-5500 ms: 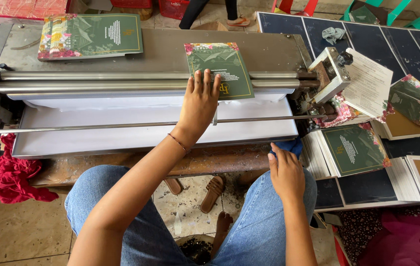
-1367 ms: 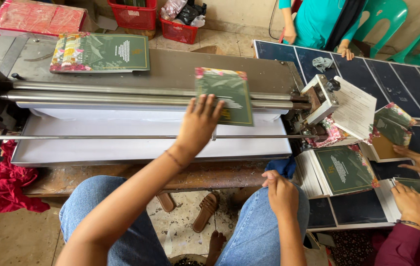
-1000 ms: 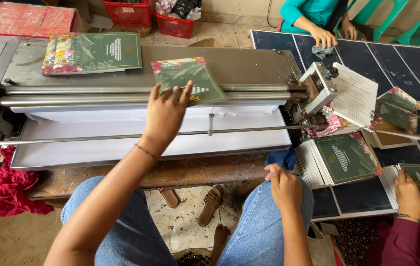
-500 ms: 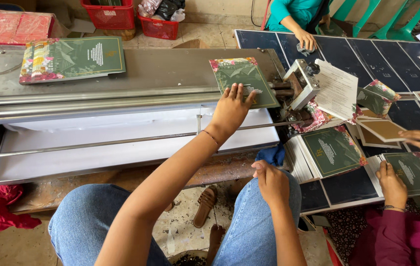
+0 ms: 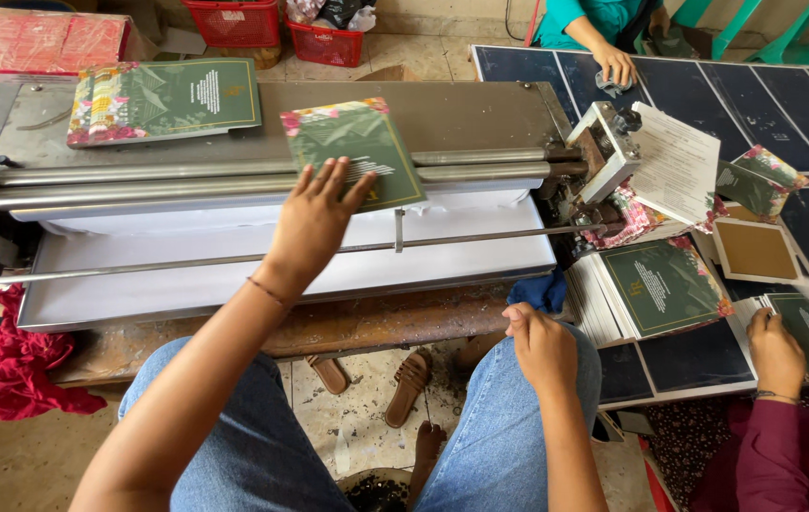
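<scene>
My left hand (image 5: pixel 314 223) lies flat, fingers spread, on the near edge of a green card with a floral border (image 5: pixel 355 150). The card rests across the steel rollers (image 5: pixel 186 180) of a long press machine, tilted a little. My right hand (image 5: pixel 542 343) rests loosely curled on my right knee in blue jeans and holds nothing. A stack of matching green cards (image 5: pixel 165 100) sits on the machine's metal top at the far left.
A white feed tray (image 5: pixel 234 275) runs below the rollers with a thin rod across it. Green cards (image 5: pixel 662 284) are stacked to my right. Another person's hand (image 5: pixel 776 349) in a maroon sleeve handles cards there; a third person's hand (image 5: pixel 615 63) rests on dark panels. Red cloth (image 5: pixel 6 365) lies left.
My left hand has slid the green card along the rollers, first left, then right, and now back toward the middle. My right hand stays on my knee.
</scene>
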